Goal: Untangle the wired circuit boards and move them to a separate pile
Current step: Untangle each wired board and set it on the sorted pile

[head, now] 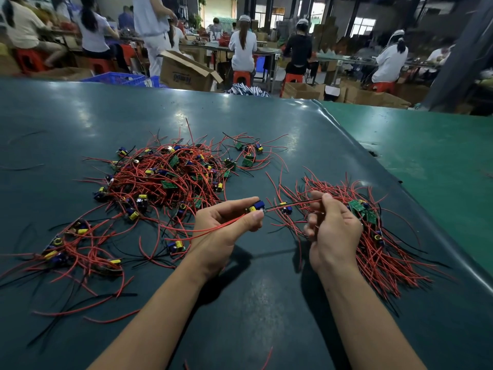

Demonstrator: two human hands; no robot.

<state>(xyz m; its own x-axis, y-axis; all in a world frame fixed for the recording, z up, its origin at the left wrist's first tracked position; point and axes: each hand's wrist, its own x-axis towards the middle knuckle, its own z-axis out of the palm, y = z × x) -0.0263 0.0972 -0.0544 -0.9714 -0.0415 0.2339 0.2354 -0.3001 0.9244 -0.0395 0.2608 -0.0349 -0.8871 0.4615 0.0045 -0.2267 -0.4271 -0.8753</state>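
A large tangled heap of wired circuit boards [170, 174] with red and black wires lies on the dark green table left of centre. A sorted pile [373, 231] of boards with red wires lies to the right. My left hand [226, 225] pinches one small circuit board [256, 206] with a yellow capacitor and blue part between thumb and fingers. A red wire from it trails down to the left. My right hand [330, 228] pinches the black and red wire [296, 203] running from that board, just left of the sorted pile.
A smaller loose cluster of boards [69, 247] lies at the near left. A few boards [248, 156] sit apart behind the heap. A lighter green table [426, 156] adjoins on the right. Behind, seated people work at benches among cardboard boxes [186, 70].
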